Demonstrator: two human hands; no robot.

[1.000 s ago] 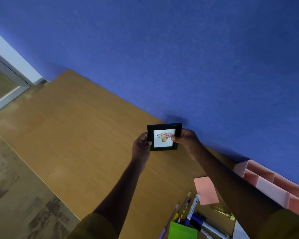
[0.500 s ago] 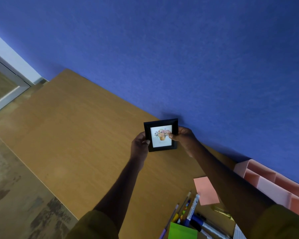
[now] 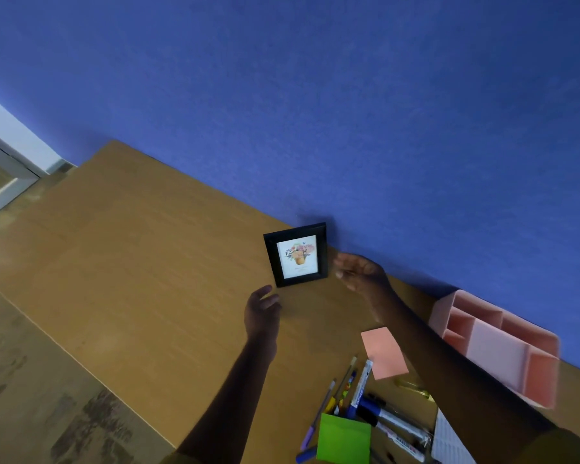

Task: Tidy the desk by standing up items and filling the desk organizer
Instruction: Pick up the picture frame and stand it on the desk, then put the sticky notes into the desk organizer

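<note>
Frame: the picture frame (image 3: 296, 254) stands upright on the bench (image 3: 131, 262), close to the blue wall, with nothing holding it.
Left hand (image 3: 261, 309): empty, fingers relaxed, just below the frame's lower corner.
Right hand (image 3: 359, 271): empty and wide, just beside the frame's right edge.
Tipping risk: a brush from either hand, or a poorly set rear prop (hidden), likely knocks the frame flat.
Clutter risk: the right forearm crosses above the pens (image 3: 359, 390); dragging it could scatter them away from the organizer (image 3: 496, 343).

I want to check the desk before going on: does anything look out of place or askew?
The frame stands by the wall; nothing odd there. The pens lie loose in a heap on the desk, partly under a green pad, while the organizer looks empty.
</note>
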